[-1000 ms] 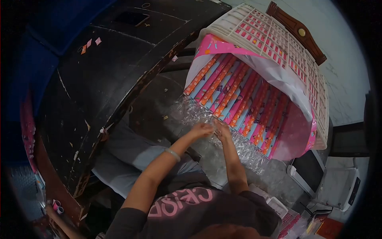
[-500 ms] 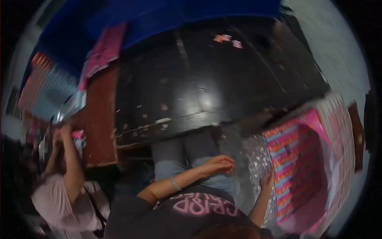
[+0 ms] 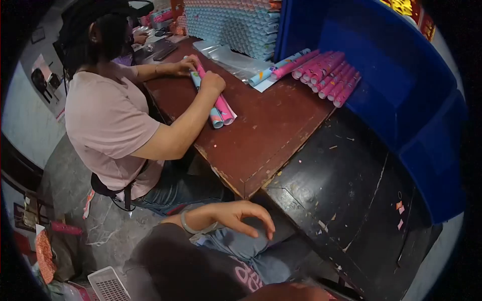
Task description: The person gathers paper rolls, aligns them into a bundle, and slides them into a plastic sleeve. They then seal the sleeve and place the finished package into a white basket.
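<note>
My left hand [image 3: 242, 217], with a pale band at the wrist, hovers over my lap near the corner of the black table [image 3: 321, 185]. Its fingers curve loosely, thumb apart, and it holds nothing. My right hand is out of view. Across the red-brown table [image 3: 251, 150], a co-worker in a pale pink shirt [image 3: 110, 110] has both hands on a pink roll [image 3: 224, 109] and a light-blue roll [image 3: 216, 118] lying side by side. Several pink rolls [image 3: 331, 70] are piled by the blue partition, next to a light-blue roll [image 3: 261, 75].
A tall stack of light-blue rolls [image 3: 226, 27] stands at the back beside the blue partition [image 3: 346, 55]. Clear plastic film [image 3: 226, 57] lies before it. Paper scraps [image 3: 400, 215] dot the black table. A white plastic basket [image 3: 108, 285] sits low at left.
My view has swung left toward the co-worker. The box of striped pink rolls and my right hand beside it have left the view. My left hand stays over my lap, fingers loose.
</note>
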`<state>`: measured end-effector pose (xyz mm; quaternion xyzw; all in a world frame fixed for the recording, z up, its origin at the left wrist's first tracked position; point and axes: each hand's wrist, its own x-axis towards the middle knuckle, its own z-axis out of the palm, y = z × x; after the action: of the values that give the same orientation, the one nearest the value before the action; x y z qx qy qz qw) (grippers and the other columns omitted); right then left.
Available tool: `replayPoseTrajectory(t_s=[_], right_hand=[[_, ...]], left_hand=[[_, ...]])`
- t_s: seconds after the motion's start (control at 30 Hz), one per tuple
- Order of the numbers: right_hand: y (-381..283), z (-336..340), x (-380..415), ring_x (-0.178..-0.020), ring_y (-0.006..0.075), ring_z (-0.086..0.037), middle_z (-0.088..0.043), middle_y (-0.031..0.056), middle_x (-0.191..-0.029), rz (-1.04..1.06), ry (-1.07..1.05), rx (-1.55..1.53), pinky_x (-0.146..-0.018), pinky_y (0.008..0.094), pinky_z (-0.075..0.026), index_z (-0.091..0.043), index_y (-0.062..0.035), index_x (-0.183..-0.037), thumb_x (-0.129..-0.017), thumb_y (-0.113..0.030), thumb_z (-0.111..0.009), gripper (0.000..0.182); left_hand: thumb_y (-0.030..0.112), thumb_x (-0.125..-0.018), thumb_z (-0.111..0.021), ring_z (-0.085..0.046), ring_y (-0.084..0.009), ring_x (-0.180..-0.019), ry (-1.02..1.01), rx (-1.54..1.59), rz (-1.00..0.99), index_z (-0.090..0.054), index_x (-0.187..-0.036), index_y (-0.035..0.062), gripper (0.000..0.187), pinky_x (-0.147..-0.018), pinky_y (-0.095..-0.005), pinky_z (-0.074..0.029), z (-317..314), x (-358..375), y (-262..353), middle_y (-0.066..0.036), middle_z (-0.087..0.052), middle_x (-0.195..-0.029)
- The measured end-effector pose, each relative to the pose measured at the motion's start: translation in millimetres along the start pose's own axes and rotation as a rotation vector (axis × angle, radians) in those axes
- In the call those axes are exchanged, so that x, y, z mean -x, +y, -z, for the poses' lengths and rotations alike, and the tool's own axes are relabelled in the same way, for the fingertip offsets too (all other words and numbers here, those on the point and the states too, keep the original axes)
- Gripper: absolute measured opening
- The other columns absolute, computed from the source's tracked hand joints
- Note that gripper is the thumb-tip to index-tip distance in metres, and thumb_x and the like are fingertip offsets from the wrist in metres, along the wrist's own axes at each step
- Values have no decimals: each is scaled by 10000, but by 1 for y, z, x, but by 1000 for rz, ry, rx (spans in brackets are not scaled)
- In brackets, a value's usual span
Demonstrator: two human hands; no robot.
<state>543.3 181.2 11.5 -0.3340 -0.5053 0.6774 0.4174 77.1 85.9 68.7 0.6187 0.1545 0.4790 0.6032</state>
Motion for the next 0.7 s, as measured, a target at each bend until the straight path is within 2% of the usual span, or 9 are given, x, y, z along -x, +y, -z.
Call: replayPoseTrajectory(t_s=[0.13,0.27,0.3,0.37,0.43,0.5,0.57,0.67,0.7], right_hand=[[-61,-50,-56,-676,140,-580,-630,76,-918,96,-294,229,-595,266,-475,-519,-57,-1250,-896,-282,-604,428],[-102,-120,-101,-604,125,-568,-626,85,-874,167,-582,429,-561,246,-465,-513,-36,-1251,-892,-247,-614,429],[-112,-144,-108,-586,121,-565,-625,87,-863,187,-651,476,-552,241,-462,-512,-31,-1252,-891,-239,-617,430],[-128,-225,-153,-636,78,-576,-616,34,-716,-10,-531,631,-493,226,-419,-655,-5,-1049,-901,-230,-620,272],[-112,-276,-193,-778,101,-607,-644,66,-858,-13,-548,624,-616,239,-468,-651,-6,-1061,-895,-211,-624,266],[-86,-321,-230,-884,159,-612,-630,116,-1028,184,-583,769,-738,274,-482,-599,-24,-1159,-888,-219,-632,336],[-62,-364,-253,-1037,269,-580,-564,178,-1181,376,-612,838,-855,355,-472,-475,6,-1283,-883,-246,-633,499],[-22,-418,-282,-1217,417,-444,-407,303,-1342,726,-627,1084,-990,445,-395,-303,82,-1369,-835,-357,-655,776],[-12,-435,-287,-1247,452,-405,-363,335,-1369,802,-607,1172,-1022,464,-368,-266,107,-1378,-810,-399,-669,861]], left_hand=[[27,-890,-609,-636,-165,-947,417,-285,-149,-606,-1115,9,226,-830,-299,-490,34,6,25,-88,-673,-987],[54,-846,-654,-650,-195,-878,617,-659,-164,-652,-1005,24,162,-773,-323,-492,58,2,44,-88,-681,-905],[61,-835,-661,-647,-218,-867,630,-894,-257,-656,-988,26,157,-769,-337,-491,67,3,43,-93,-678,-902],[74,-814,-672,-638,-264,-856,672,-1181,-377,-663,-942,23,138,-775,-369,-490,79,4,41,-99,-669,-891],[75,-818,-669,-638,-260,-852,730,-1122,-330,-664,-940,23,133,-770,-364,-491,86,8,40,-96,-668,-889],[76,-821,-666,-639,-257,-848,775,-1066,-272,-664,-939,23,129,-765,-358,-491,88,11,39,-93,-667,-888],[75,-825,-661,-638,-255,-841,927,-834,-164,-662,-927,24,114,-755,-356,-494,82,13,37,-91,-665,-890],[52,-813,-665,-640,-250,-823,914,-992,-232,-659,-890,19,84,-745,-343,-497,85,15,35,-96,-677,-886],[-6,-798,-665,-638,-227,-763,923,-1063,-315,-670,-910,7,113,-688,-328,-493,86,14,33,-91,-684,-836]])
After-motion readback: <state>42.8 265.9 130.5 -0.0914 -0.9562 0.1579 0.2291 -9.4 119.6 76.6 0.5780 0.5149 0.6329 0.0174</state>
